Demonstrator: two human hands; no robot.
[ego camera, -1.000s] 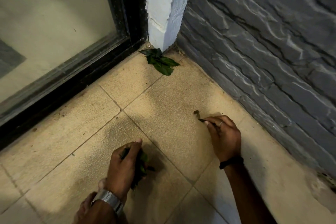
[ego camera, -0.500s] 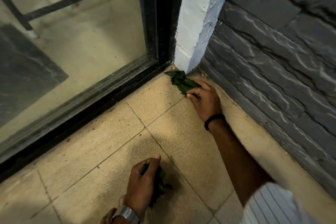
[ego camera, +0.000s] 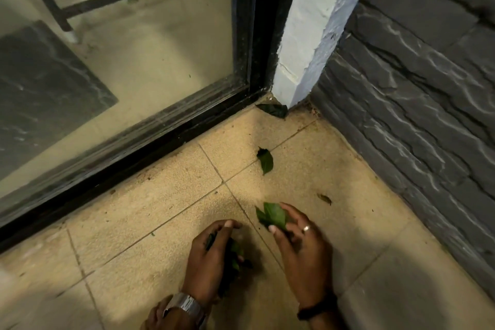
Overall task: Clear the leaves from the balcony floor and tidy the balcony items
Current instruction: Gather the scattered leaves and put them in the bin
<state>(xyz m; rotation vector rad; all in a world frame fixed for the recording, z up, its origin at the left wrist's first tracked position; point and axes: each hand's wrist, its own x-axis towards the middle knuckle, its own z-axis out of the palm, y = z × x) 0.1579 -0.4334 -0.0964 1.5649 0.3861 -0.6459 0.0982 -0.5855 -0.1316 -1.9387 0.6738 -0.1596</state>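
My right hand (ego camera: pixel 302 254) holds a few green leaves (ego camera: pixel 273 215) between thumb and fingers, low above the beige tiled floor (ego camera: pixel 150 211). Beside it on the left, my left hand (ego camera: pixel 211 260) grips a dark bunch of leaves (ego camera: pixel 235 254), mostly hidden inside the curled fingers. One green leaf (ego camera: pixel 265 161) lies loose on the tiles ahead of my hands. A dark leaf (ego camera: pixel 273 110) sits in the corner at the foot of the white pillar (ego camera: pixel 308 43). A small brown scrap (ego camera: pixel 324 198) lies near the wall.
A black-framed glass door (ego camera: pixel 134 61) runs along the left. A grey stone-clad wall (ego camera: pixel 415 94) closes the right side, meeting the white pillar in the corner.
My right hand pulled back from the corner with a few leaves and now sits beside my left hand. One leaf lies loose mid-floor and one stays in the corner.
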